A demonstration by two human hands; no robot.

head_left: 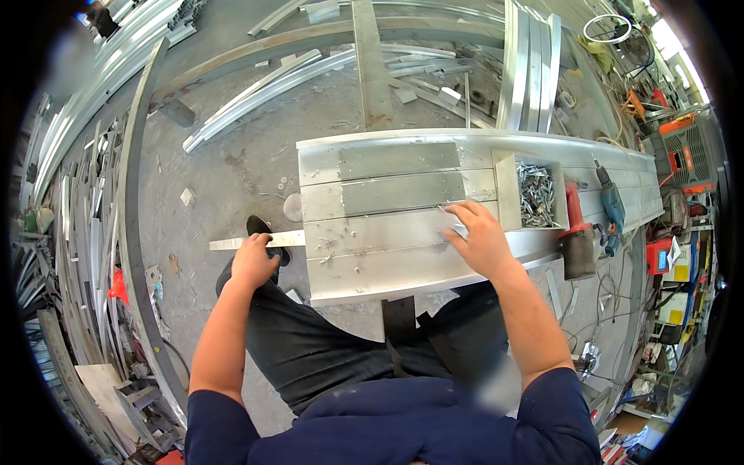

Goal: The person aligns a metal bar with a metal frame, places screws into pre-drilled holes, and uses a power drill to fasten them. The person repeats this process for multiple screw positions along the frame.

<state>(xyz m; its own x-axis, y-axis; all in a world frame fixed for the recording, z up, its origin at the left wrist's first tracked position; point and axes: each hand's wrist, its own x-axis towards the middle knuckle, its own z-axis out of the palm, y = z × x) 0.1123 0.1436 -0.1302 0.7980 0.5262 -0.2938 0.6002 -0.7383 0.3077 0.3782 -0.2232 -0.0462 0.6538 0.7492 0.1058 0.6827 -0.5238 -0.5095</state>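
My left hand (256, 262) is closed on a thin flat metal strip (225, 244), which runs out to both sides of it, left of the metal panel. The strip's right end meets the panel's left edge. Over the middle of the long silver panel (372, 267), my right hand (482, 240) has its fingers bent, with small silvery bits like rivets at the fingertips. They are too small to see clearly. A box (505, 190) full of rivets (535, 195) stands on the panel, just right of that hand. Beside it is a red rivet gun (574, 209) with a grey cylinder.
A teal power drill (610, 195) lies at the panel's right part. Long metal profiles (267, 97) lie on the floor beyond, and more profiles (89, 225) are piled at left. A steel beam (133, 232) runs along the left. Tool cases (686, 151) and cables crowd the right.
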